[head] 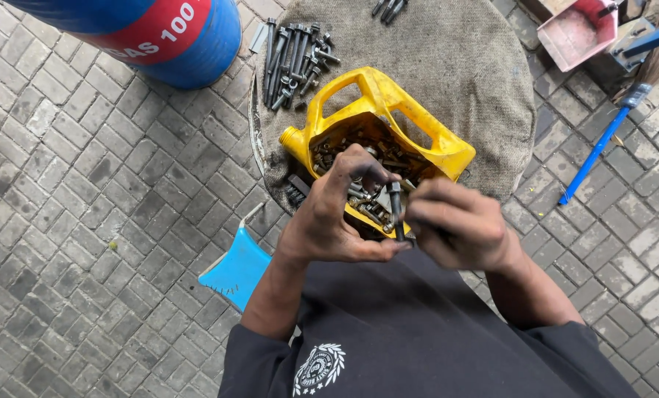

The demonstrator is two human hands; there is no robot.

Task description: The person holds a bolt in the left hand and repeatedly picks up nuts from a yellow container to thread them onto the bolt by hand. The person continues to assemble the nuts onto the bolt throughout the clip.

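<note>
A cut-open yellow plastic jug [379,99] lies on a burlap cloth [462,66] and holds several greasy bolts and nuts [366,193]. My left hand [333,214] hovers over the jug's near end, fingers curled, thumb touching the lower end of a dark long bolt [396,210]. My right hand [454,221] grips that bolt from the right side. The bolt stands roughly upright between both hands. Both hands are smeared with grease.
Several long bolts [292,59] lie in a row on the cloth behind the jug. A blue and red drum [160,33] stands at the back left. A blue plastic piece [237,269] lies on the paving. A red dustpan [576,29] and a blue-handled broom [602,140] are at the right.
</note>
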